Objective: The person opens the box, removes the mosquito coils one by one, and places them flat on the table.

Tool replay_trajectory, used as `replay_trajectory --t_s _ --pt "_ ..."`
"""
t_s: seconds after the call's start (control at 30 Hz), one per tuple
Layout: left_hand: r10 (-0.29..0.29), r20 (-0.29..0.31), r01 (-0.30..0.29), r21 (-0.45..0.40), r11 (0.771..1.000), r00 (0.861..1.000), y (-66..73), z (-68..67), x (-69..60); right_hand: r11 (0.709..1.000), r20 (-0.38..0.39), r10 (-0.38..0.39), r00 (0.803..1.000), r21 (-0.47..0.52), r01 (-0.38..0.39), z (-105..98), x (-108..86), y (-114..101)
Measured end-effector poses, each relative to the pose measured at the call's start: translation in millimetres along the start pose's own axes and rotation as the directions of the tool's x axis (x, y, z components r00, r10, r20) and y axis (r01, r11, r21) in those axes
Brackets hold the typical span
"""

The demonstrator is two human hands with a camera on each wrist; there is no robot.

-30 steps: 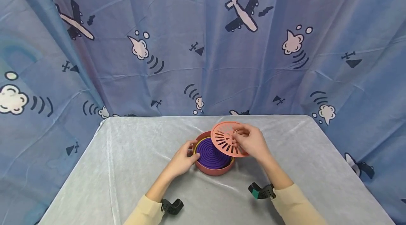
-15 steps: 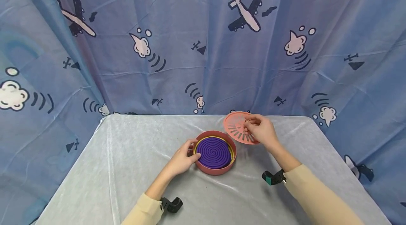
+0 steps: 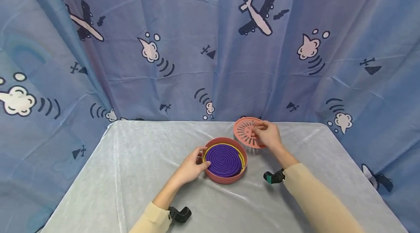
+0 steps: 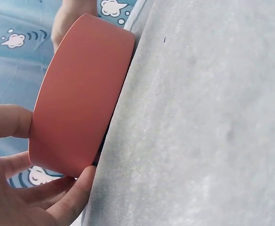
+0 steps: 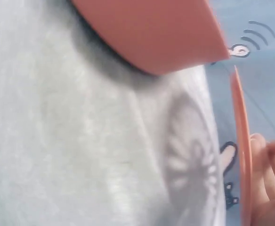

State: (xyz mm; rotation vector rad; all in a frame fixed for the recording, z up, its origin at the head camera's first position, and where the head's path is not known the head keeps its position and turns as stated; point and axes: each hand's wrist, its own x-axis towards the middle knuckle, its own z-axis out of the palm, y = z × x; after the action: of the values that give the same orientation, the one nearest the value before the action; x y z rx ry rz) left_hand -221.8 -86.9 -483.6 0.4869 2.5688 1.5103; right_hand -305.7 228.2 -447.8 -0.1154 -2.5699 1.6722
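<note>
Swung lid [image 3: 245, 131] off past one o'clock, pinched in right hand [image 3: 268, 136], so probably done uncovering purple coil [image 3: 224, 160]; kept left hand [image 3: 191, 167] gripping box [image 3: 225, 180] at nine.

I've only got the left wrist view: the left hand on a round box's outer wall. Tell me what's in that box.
Observer: A flat purple coil lies inside the box.
Operator: Now report what the right hand is holding.
Observer: The right hand holds a pink slotted disc.
Operator: Say whether that disc is resting on the table.
Observer: No, it's held above the table; the right wrist view shows its slotted shadow on the cloth, apart from it.
</note>
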Motion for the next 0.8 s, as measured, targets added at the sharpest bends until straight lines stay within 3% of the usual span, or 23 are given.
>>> replay_trajectory --t_s 0.3,0.43,0.6,0.8 --pt "-0.019 -0.004 0.019 0.000 1.000 1.000 1.0 -0.2 -0.2 0.998 0.054 0.062 0.997 -0.012 -0.061 16.9 14.2 21.9" --pt "-0.026 0.001 0.026 0.001 1.000 1.000 1.6 2.1 -1.3 0.999 0.072 0.041 0.997 -0.037 -0.038 14.9 13.4 27.0" --pt "-0.031 0.001 0.031 -0.006 1.000 1.000 2.7 2.7 -1.9 0.985 0.088 -0.008 0.996 -0.171 0.023 7.1 10.3 25.4" --pt "-0.037 -0.004 0.037 -0.006 0.999 0.999 3.4 0.6 -1.1 0.937 0.075 -0.085 0.994 -0.334 0.105 -7.4 4.5 10.0"
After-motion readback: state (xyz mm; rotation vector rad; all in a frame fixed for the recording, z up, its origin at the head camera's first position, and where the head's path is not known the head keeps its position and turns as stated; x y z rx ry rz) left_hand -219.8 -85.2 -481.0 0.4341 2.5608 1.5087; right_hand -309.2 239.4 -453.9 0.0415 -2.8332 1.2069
